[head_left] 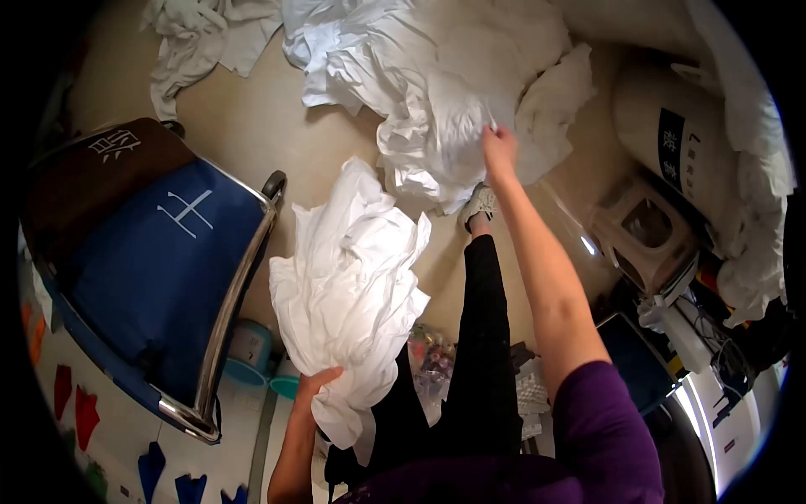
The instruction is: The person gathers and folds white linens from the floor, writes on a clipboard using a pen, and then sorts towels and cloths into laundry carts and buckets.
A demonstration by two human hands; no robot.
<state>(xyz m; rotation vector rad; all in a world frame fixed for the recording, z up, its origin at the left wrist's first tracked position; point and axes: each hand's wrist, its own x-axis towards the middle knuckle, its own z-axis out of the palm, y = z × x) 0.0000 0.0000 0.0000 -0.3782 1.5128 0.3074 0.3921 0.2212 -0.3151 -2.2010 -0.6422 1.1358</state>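
Observation:
My left hand [321, 383] is closed around the lower end of a bunched white cloth [353, 260], which hangs in loose folds in front of my legs. My right hand [499, 147] reaches forward with its fingers pinched on the edge of a white sheet [453, 109] in the large heap on the floor. The heap of white linen [361, 42] spreads across the top of the view, crumpled and overlapping. My shoe [479, 206] stands at its near edge.
A blue and brown cloth cart [168, 227] with a metal frame stands on the left. More white cloth [197, 42] lies at the upper left. On the right are a full white sack [672, 126] with a black label and a beige plastic stool-like item [642, 231].

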